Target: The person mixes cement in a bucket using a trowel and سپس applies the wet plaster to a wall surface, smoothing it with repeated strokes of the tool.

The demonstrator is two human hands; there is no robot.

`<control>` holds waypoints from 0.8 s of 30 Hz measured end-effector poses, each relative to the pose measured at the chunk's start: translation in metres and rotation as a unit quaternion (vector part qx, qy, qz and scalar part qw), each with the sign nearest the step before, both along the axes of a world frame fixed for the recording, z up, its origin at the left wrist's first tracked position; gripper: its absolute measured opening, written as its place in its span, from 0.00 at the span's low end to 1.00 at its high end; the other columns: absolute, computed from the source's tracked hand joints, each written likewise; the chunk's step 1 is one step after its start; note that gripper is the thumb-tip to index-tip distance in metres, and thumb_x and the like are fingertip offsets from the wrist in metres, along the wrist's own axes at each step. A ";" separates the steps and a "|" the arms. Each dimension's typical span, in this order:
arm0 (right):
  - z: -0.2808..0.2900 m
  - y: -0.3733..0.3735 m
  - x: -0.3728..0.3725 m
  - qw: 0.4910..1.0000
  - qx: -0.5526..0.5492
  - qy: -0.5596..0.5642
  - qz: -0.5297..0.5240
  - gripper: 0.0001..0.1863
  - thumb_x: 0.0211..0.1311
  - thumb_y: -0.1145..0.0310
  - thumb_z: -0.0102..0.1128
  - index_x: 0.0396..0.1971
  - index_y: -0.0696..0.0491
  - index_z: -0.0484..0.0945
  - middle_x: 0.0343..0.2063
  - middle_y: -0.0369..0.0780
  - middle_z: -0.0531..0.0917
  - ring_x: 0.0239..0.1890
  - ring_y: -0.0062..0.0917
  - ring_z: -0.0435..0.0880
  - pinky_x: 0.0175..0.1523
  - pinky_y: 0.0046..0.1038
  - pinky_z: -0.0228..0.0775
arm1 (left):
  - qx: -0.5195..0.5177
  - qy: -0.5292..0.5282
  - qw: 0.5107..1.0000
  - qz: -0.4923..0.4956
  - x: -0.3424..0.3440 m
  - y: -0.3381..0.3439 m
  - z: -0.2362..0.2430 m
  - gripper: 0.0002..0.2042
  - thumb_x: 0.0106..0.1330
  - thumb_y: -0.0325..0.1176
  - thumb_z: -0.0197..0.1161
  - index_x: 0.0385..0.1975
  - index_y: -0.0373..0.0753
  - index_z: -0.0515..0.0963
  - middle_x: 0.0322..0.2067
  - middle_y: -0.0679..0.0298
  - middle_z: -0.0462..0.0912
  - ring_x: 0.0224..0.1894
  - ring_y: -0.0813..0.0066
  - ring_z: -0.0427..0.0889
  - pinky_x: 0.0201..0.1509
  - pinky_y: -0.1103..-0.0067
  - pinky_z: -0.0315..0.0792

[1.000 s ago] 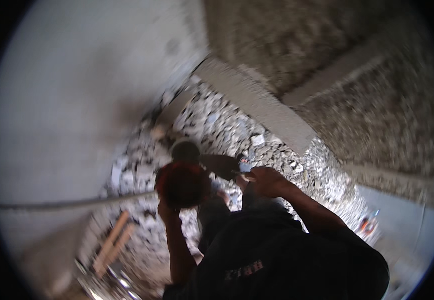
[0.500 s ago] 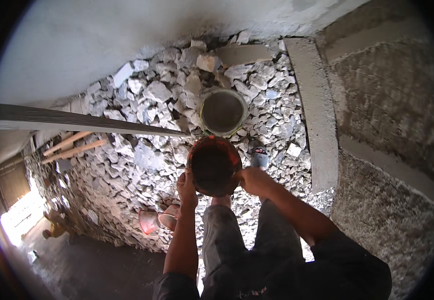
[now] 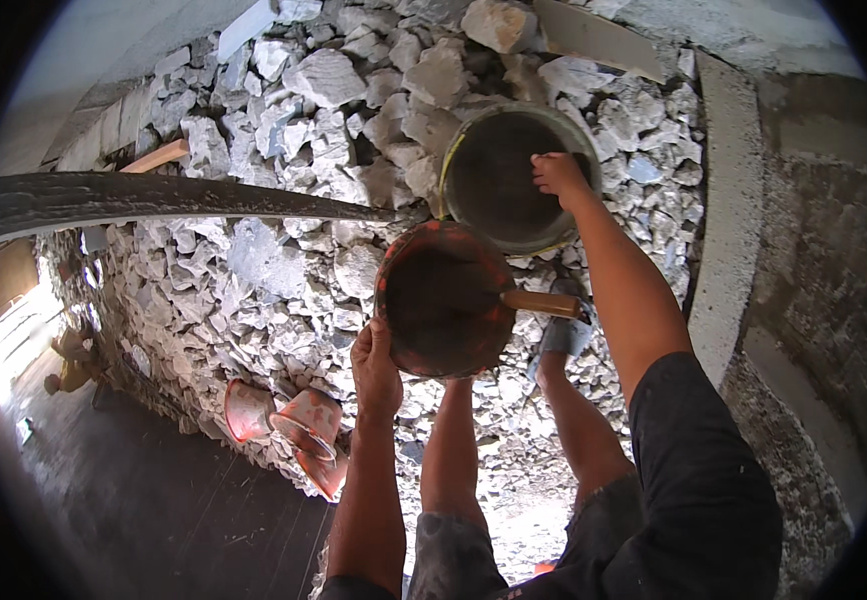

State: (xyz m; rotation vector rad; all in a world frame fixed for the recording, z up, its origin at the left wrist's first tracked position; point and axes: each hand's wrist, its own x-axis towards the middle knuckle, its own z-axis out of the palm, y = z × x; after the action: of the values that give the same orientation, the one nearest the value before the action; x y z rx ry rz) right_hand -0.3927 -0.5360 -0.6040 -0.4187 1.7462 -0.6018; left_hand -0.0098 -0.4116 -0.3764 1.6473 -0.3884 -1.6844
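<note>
My left hand (image 3: 378,372) grips the left rim of an orange-and-dark bucket (image 3: 386,300), fingers wrapped at its side. A wooden-handled tool (image 3: 542,303) lies over this bucket's right edge; its working end is lost in the dark contents. Just beyond, to the right, stands a larger greenish-grey bucket (image 3: 451,215) with a dark, smooth-looking inside. Above its opening, my right hand (image 3: 560,178) has curled fingers; whatever they may hold is too small to make out.
Broken stones (image 3: 284,280) cover the ground. A dark beam (image 3: 184,196) reaches in from the left. Reddish small buckets (image 3: 309,420) lie at lower left, beside a dark floor (image 3: 184,510). A concrete ledge (image 3: 732,200) runs along the right. My sandalled foot (image 3: 566,335) is near the tool handle.
My right hand has left the near bucket and reached up over the larger one, leaving the wooden handle exposed. My left hand still grips the near bucket. The view has shifted.
</note>
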 end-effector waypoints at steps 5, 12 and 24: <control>-0.023 0.004 0.033 0.964 0.028 -0.233 -0.128 0.16 0.73 0.58 0.61 0.41 0.58 0.83 0.34 0.41 0.86 0.35 0.28 0.87 0.42 0.31 0.79 | -0.005 0.008 1.000 -0.009 0.013 -0.007 -0.004 0.19 0.83 0.44 0.54 0.53 0.32 0.83 0.46 0.64 0.88 0.46 0.81 0.85 0.52 0.80 0.79; 0.238 0.043 0.166 0.769 -0.379 0.022 0.514 0.11 0.68 0.65 0.61 0.43 0.55 0.85 0.45 0.47 0.86 0.52 0.39 0.85 0.58 0.42 0.78 | -0.038 -0.015 0.999 -0.026 0.018 -0.015 0.032 0.19 0.83 0.43 0.55 0.50 0.31 0.83 0.43 0.64 0.89 0.42 0.83 0.84 0.47 0.83 0.78; 0.499 0.095 0.038 0.701 -0.217 0.344 0.586 0.09 0.63 0.63 0.63 0.30 0.53 0.84 0.27 0.42 0.88 0.31 0.41 0.90 0.34 0.43 0.80 | -0.125 0.028 0.992 -0.003 -0.071 -0.033 0.265 0.10 0.77 0.36 0.65 0.33 0.38 0.80 0.28 0.74 0.81 0.28 0.91 0.74 0.32 0.87 0.70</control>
State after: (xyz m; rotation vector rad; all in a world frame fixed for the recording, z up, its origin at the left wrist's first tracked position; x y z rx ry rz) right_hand -0.3551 -0.4412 -0.1047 -2.1074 1.5254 0.1647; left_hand -0.0808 -0.4446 -0.1113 1.4144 -0.5544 -1.6101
